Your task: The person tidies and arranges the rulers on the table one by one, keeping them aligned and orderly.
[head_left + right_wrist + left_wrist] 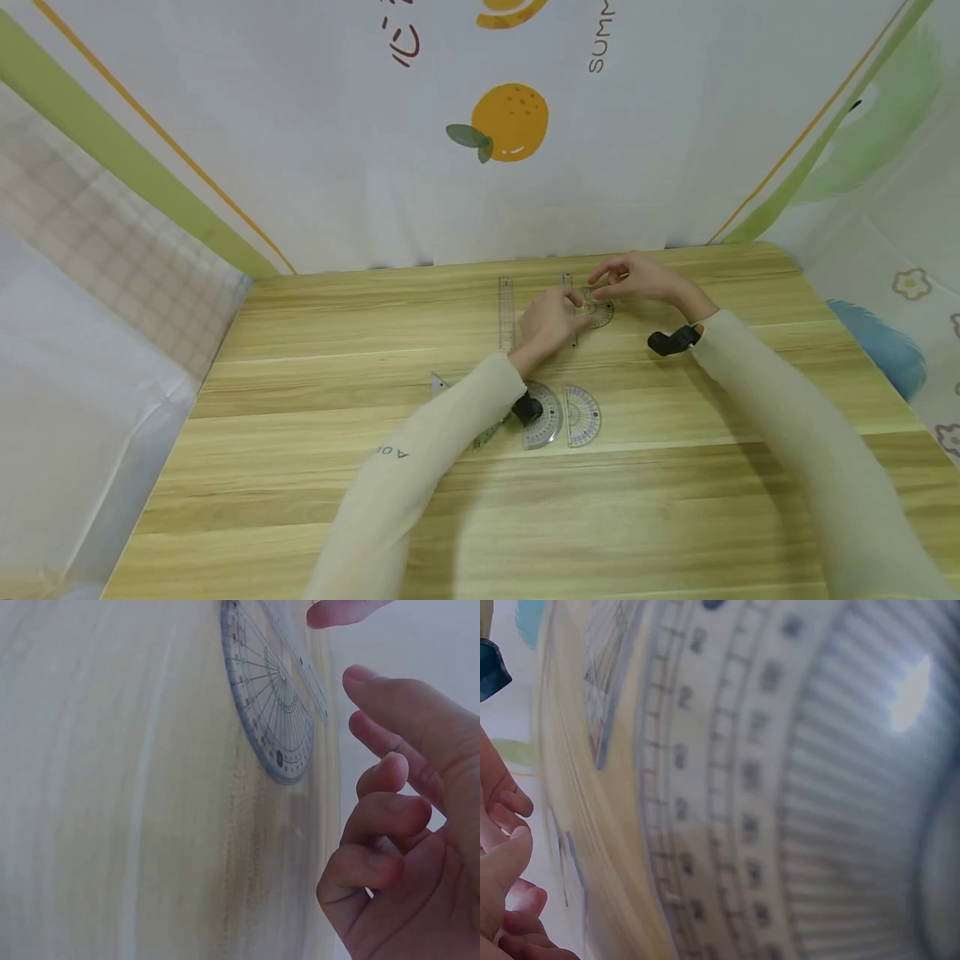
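A small clear protractor (602, 313) lies on the wooden table between the two hands. My left hand (549, 321) hovers at its left with relaxed fingers, partly covering a narrow clear ruler (574, 336). My right hand (637, 279) is just beyond the protractor's upper right edge. Seen from the right wrist, its fingers (386, 817) bend loosely around nothing, apart from the protractor (270, 705). Another clear ruler (506, 310) stands lengthwise left of the left hand. Under the left wrist, a larger protractor (553, 425) fills much of the left wrist view.
Beside the larger protractor lies another half-round protractor (583, 417). Clear triangular pieces, one with a visible corner (439, 384), are partly hidden by the left sleeve (427, 442). A printed white cloth (337, 167) hangs behind the table's far edge.
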A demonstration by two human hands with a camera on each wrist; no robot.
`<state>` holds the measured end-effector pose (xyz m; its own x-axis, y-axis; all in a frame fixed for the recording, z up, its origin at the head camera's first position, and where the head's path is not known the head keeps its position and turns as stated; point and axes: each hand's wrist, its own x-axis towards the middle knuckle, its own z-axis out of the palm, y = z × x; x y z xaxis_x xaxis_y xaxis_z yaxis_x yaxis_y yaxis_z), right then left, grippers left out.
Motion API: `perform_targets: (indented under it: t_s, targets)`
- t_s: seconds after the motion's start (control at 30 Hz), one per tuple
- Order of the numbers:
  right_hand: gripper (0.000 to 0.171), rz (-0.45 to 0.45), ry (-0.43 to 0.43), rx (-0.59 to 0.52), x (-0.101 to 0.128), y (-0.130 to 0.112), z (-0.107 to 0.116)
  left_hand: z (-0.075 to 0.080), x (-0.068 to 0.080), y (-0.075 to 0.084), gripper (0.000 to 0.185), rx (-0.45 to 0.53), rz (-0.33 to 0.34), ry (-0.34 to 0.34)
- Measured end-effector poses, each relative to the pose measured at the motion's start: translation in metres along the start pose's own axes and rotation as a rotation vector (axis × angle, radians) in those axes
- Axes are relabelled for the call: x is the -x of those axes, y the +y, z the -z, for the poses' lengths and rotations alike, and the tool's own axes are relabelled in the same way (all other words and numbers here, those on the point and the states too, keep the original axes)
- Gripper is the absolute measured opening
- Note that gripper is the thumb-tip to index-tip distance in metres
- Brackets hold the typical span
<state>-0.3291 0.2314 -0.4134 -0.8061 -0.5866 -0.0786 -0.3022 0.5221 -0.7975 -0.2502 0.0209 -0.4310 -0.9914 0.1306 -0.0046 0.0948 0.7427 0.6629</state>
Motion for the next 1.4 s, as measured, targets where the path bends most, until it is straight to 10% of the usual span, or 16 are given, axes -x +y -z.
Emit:
perform_targets:
  t_s: [0.87,1.4]
  targets:
    - [0.026,0.016,-0.015,0.021,0.010,-0.037,-0.003,-0.008,-0.006,0.001,0.035,-0.032,0.014,0.019]
    - [0.030,-0.023,-0.018,0.054,-0.008,-0.001,-0.003,-0.012,-0.007,0.003,0.035,-0.049,0.046,0.023]
